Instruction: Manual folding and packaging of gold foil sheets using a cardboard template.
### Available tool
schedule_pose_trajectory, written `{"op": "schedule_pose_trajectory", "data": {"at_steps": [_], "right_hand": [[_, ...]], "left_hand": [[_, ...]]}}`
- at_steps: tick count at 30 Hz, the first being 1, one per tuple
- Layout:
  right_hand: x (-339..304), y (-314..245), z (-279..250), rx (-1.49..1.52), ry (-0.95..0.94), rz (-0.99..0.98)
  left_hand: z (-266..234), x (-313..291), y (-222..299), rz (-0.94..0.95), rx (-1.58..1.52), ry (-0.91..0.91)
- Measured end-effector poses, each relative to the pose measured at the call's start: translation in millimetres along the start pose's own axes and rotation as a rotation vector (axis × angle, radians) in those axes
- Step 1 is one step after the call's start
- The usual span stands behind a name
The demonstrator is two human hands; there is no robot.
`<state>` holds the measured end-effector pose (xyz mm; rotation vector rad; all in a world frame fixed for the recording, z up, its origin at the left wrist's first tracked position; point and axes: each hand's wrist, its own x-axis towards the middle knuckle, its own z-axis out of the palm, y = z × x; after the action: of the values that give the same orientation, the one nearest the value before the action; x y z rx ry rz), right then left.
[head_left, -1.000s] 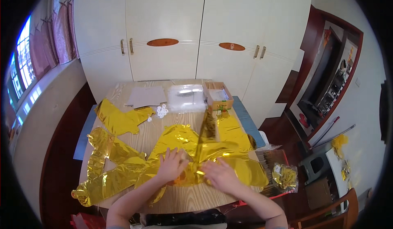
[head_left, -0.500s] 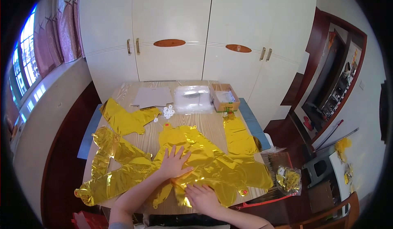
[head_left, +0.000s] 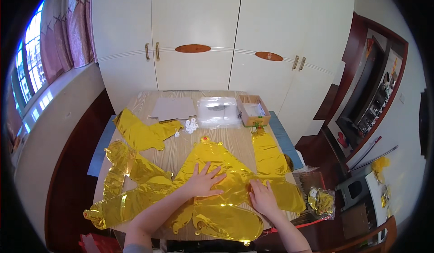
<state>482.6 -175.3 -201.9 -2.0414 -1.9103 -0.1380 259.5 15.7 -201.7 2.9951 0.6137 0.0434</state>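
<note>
A flat gold foil balloon (head_left: pixel 217 158) lies across the near middle of the table, with a rounded limb (head_left: pixel 228 223) at the front edge. My left hand (head_left: pixel 204 181) rests palm down on its middle, fingers spread. On its right part lies my right hand (head_left: pixel 264 199), fingers stretched out over the foil. Neither hand grips anything. More flat gold foil balloons surround it: one at the far left (head_left: pixel 142 133), a wrinkled one (head_left: pixel 120 160) on the left and one at the right (head_left: pixel 269 155). Some overlap, so their full outlines are hidden.
Along the back of the table (head_left: pixel 181 149) sit a pale card sheet (head_left: pixel 174 107), clear plastic bags (head_left: pixel 218 112), small white rolls (head_left: pixel 191 126) and an open cardboard box (head_left: pixel 254 112). At the right, below the tabletop, is a clear bag of gold foil (head_left: pixel 322 202).
My right hand has moved right and farther from me across the foil. The balloon's front limb now lies flatter and its far end has shifted. The left hand stays on the foil.
</note>
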Motion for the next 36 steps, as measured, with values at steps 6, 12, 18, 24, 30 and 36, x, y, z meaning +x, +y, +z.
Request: {"op": "schedule_pose_trajectory", "data": {"at_steps": [6,12,18,24,30,36], "right_hand": [[-6,-6,6,0.021,0.037,-0.024],[-13,-15,8,0.057,0.019,-0.012],[-7,-22,1,0.103,0.007,0.014],[13,-41,-1,0.071,-0.067,-0.167],[18,-53,8,0.016,-0.169,-0.228],[38,-64,-5,0.012,-0.138,-0.259]], "left_hand": [[3,8,0,0.003,0.015,0.025],[6,5,-4,-0.007,-0.006,0.007],[3,7,-5,-0.006,0.011,-0.020],[-2,8,-4,-0.039,0.033,-0.046],[-9,3,-30,-0.132,-0.019,0.160],[-59,-41,-146,-0.648,-0.204,0.221]]}}
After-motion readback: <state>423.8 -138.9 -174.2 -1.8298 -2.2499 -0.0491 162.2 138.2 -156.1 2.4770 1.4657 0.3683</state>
